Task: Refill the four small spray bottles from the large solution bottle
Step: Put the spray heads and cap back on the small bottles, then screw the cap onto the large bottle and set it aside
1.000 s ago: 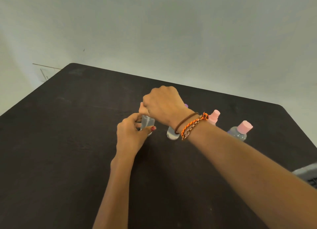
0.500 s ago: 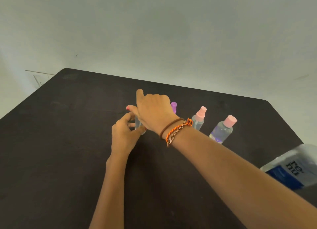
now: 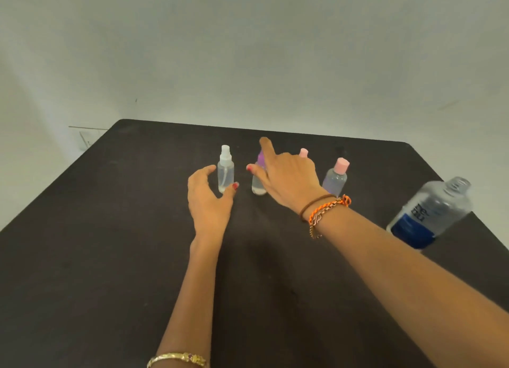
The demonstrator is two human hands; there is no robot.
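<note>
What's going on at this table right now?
A person stands over a dark table with four small spray bottles in a row. The left hand is open beside the clear-capped bottle, thumb near its base, not gripping it. The right hand hovers open over the purple-capped bottle, hiding most of one pink-capped bottle; another pink-capped bottle stands further right. All four are capped. The large solution bottle stands uncapped at the right edge, untouched.
</note>
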